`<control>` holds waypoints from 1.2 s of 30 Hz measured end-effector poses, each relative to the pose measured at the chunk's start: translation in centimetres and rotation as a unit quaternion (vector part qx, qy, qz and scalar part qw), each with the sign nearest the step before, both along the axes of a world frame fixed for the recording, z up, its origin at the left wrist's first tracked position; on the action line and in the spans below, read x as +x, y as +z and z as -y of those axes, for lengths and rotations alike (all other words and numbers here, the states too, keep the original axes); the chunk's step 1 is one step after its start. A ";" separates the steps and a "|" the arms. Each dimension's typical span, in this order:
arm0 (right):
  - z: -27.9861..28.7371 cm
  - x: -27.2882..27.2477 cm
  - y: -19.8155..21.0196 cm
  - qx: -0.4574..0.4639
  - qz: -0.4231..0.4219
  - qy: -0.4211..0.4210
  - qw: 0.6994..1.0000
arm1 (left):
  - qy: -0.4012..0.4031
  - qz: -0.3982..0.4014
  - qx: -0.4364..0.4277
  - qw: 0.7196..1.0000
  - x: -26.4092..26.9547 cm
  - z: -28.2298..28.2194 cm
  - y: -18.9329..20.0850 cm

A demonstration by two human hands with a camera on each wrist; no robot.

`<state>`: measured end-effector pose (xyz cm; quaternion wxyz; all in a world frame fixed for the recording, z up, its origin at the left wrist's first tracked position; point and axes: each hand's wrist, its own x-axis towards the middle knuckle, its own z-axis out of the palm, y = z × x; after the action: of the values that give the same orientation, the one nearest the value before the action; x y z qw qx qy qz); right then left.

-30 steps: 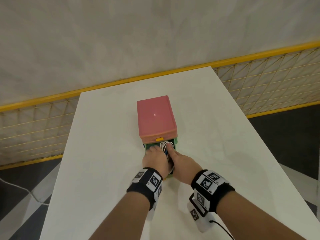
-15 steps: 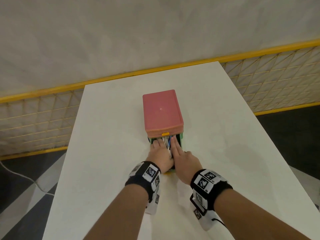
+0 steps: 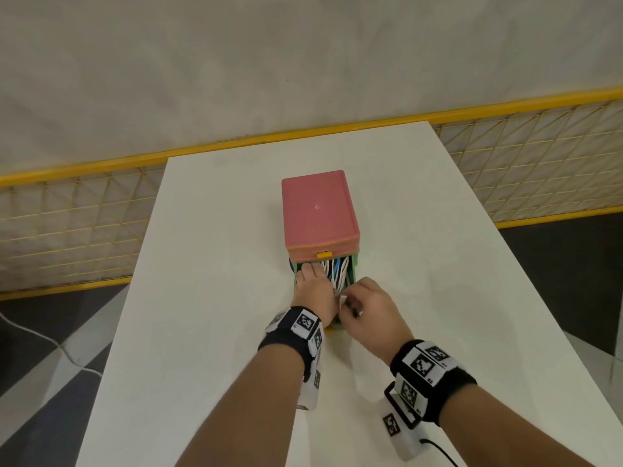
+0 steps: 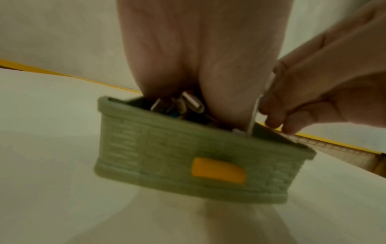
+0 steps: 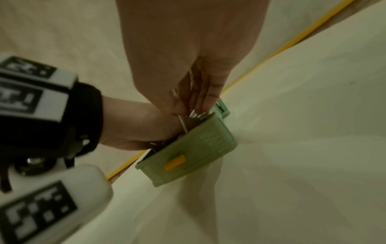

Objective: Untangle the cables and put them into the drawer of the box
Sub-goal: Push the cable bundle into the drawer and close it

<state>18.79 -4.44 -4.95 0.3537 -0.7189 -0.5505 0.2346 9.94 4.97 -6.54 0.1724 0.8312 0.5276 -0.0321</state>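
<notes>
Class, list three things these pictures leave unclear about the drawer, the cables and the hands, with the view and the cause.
1. Head view: the drawer's near end is hidden by both hands.
2. Left wrist view: the cables are blurred and the left hand covers them; no count.
3. Right wrist view: the right hand has a grip on a cable; blur hides which one.

Both forearms reach forward side by side. The left hand (image 3: 315, 293) lies flat, fingers extended; the right hand (image 3: 369, 306) curls, fingertips pinching together.
</notes>
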 end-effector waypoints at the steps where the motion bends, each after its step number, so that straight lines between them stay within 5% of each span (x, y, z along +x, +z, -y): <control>1: -0.1 -0.1 0.2 0.003 0.000 0.022 1.000 | 0.005 0.006 -0.013 1.000 -0.1 -0.1 0.1; 8: -1.3 0.9 0.2 -0.024 0.011 0.010 1.000 | 0.013 0.070 -0.062 0.996 -0.8 -0.2 0.4; 15: -2.3 0.9 1.2 -0.018 0.063 0.027 0.997 | -0.035 0.293 0.003 0.955 -4.0 1.4 0.5; 18: -2.2 1.1 1.0 -0.003 0.073 0.052 0.996 | -0.137 0.210 0.040 0.967 -4.6 2.5 0.0; 23: -1.1 0.8 -0.2 0.031 0.082 0.071 0.994 | -0.171 0.053 0.113 0.977 -4.1 2.9 -1.2; 29: 0.7 -0.3 -1.5 -0.051 0.271 0.163 0.947 | -0.182 0.127 -0.035 0.974 -4.9 2.0 0.1; 32: 0.8 -0.9 -1.4 -0.100 0.325 0.161 0.927 | -0.191 0.153 0.032 0.969 -6.7 1.9 0.3; 36: 0.1 -0.8 -1.0 -0.102 0.344 0.178 0.916 | -0.211 0.023 0.139 0.967 -8.6 2.8 -0.6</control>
<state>17.97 -4.58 -5.92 0.0194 -0.6779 -0.7298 0.0868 1.30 2.20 -7.09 0.0569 0.9399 0.3357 0.0249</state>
